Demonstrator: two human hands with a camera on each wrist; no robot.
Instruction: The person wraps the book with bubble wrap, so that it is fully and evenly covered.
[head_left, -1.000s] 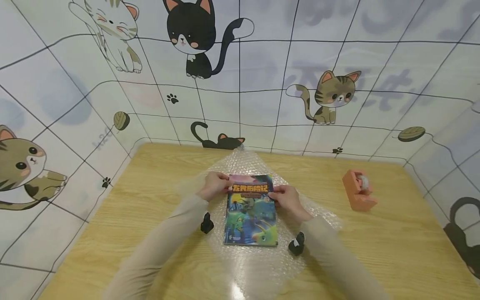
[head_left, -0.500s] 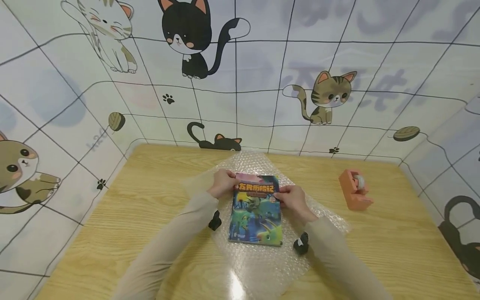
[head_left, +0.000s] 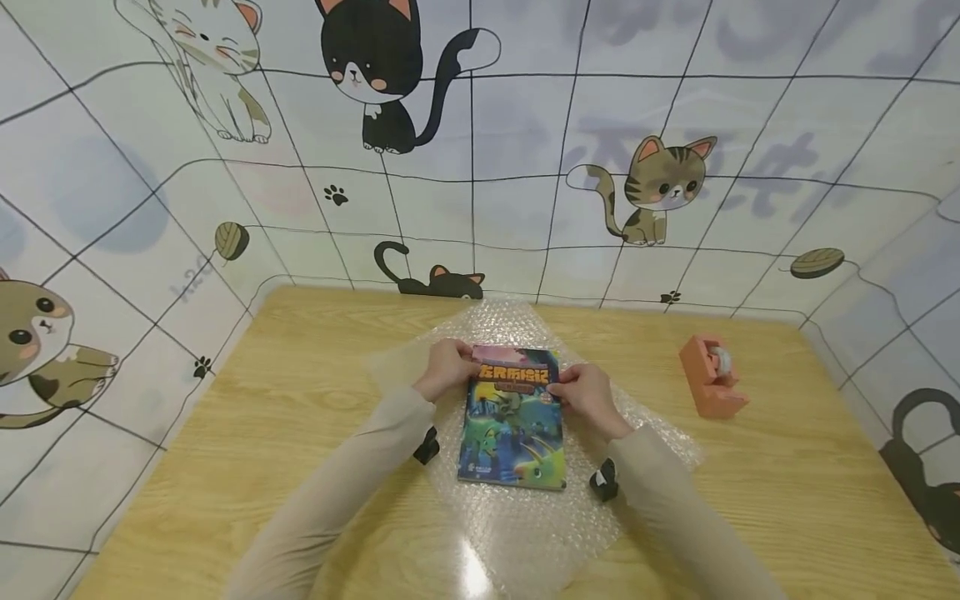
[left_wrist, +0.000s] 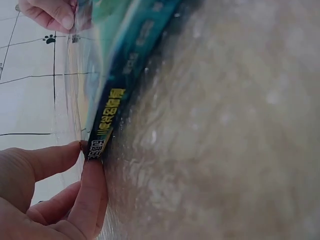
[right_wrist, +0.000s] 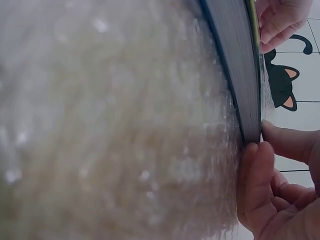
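Observation:
A colourful book (head_left: 512, 429) with yellow title lettering and dinosaurs on its cover lies face up on a sheet of clear bubble wrap (head_left: 525, 533). My left hand (head_left: 447, 369) pinches the book's left edge near the top. In the left wrist view the thumb and fingers of that hand (left_wrist: 60, 190) meet at the dark spine (left_wrist: 111, 107), close to its end. On the opposite side my right hand (head_left: 588, 392) pinches the right edge, a little lower. The right wrist view has the page block (right_wrist: 235, 60) between that hand's thumb and fingers (right_wrist: 280, 185).
A coral tape dispenser (head_left: 711, 379) with a clear roll stands on the wooden table (head_left: 315, 350), to the right. Small black objects (head_left: 603, 481) sit by each wrist. Behind the table rises a tiled wall covering with cartoon cats (head_left: 666, 192).
Over the last second the book and the bubble wrap have shifted slightly right with both hands. The head view has also turned a little. Both hands keep their grip on the book.

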